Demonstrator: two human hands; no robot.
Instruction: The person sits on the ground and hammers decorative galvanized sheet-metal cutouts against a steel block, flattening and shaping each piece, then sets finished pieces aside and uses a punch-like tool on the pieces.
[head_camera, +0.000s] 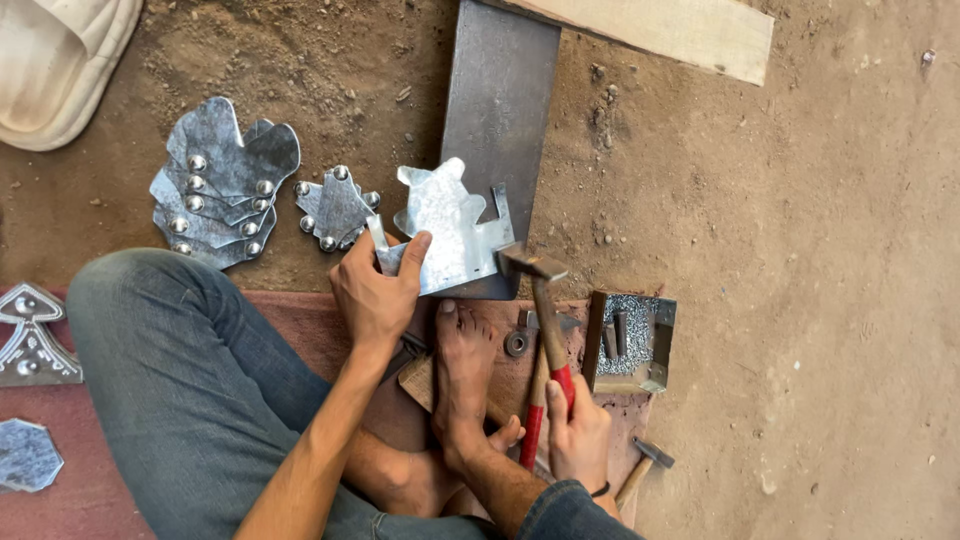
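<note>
Cut sheet-metal piece (452, 228), shiny, with a lobed top and notched edges, lies flat on the near end of a dark steel plate (497, 110) set on the dirt ground (800, 250). Left hand (375, 292) pins the piece's left edge, fingers (412, 250) closed on it, thumb on top. Right hand (578, 432) is wrapped tight around the red grip of a hammer (543, 305); the steel head rests at the piece's right edge, touching or just above it, cannot tell which. A second red-handled tool (532, 425) lies just beside the right hand. Bare foot (462, 385) sits on a reddish mat (300, 325), toes touching the near end of the steel plate, between the two hands. Right of the hammer, a small open metal box (640, 340) holds small metal bits and a couple of dark punches. A washer-like ring (517, 343) lies near the foot. Left of the plate: a small studded metal piece (336, 208), then a fanned stack of larger studded pieces (222, 182). More ornamental metal pieces (30, 340) at the left edge. A wooden plank (670, 30) crosses the plate's far end. Pale sandal (55, 60) top left.
</note>
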